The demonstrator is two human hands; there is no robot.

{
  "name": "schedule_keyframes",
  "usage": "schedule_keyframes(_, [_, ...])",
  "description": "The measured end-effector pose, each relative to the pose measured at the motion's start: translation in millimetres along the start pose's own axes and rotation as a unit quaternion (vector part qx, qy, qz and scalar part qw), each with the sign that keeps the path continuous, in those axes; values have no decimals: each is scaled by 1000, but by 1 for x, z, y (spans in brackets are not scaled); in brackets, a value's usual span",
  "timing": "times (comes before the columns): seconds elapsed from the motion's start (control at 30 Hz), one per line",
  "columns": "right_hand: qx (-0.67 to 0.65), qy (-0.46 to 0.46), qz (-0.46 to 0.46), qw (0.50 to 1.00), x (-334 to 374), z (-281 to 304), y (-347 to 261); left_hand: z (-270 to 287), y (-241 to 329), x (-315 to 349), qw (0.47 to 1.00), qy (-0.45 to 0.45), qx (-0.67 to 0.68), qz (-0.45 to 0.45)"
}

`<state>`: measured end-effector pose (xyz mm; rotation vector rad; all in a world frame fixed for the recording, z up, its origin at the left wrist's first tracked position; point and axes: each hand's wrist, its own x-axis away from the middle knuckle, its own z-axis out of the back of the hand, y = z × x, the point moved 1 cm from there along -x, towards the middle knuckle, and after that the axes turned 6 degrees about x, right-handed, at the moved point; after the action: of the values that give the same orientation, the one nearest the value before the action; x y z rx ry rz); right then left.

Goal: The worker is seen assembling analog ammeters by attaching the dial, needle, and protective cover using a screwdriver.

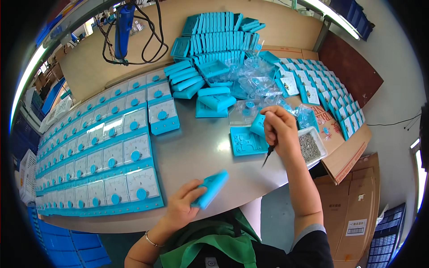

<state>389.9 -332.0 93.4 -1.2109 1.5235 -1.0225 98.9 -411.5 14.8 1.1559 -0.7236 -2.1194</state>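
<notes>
My left hand (pixel 182 206) grips a turquoise plastic meter housing (pixel 212 189), tilted up on edge above the near side of the table. In my right hand (pixel 280 129) is a thin black pointed tool (pixel 268 155), its tip aimed down toward the tabletop; its exact kind cannot be made out. Just left of that hand, an open turquoise housing (pixel 246 141) lies with its inside facing up. Another turquoise piece (pixel 258 125) leans over it, partly hidden by my fingers. A white tray of small metal parts (pixel 321 142) stands by my right wrist.
Rows of assembled panel meters (pixel 103 156) fill the table's left side. Stacked turquoise housings (pixel 219 40) and clear covers (pixel 257 85) lie at the back. Turquoise units with white plates (pixel 308 94) stand on cardboard at right. A blue powered tool (pixel 124 31) hangs at upper left.
</notes>
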Motion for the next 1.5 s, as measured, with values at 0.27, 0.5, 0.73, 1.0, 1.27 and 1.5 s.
schedule_keyframes(0.27, [678, 9, 246, 692, -56, 3, 52, -4, -7, 4, 1000, -10, -13, 5])
schedule_keyframes(0.5, [840, -78, 192, 500, -97, 10, 90, -5, -18, 8, 840, 86, 422, 330])
schedule_keyframes(0.73, [527, -141, 145, 825, -45, -60, 11, 7, -21, 13, 744, 81, 546, 376])
schedule_keyframes(1.0, [535, -334, 207, 748, -2, -85, 71, 7, -13, 17, 732, 79, 553, 390])
schedule_keyframes(1.27, [399, -234, 107, 880, 14, -50, 47, 11, 6, 10, 720, -2, 545, 430])
schedule_keyframes(1.5, [279, -522, -32, 805, 45, -73, 47, -9, 18, 6, 681, -297, 510, 432])
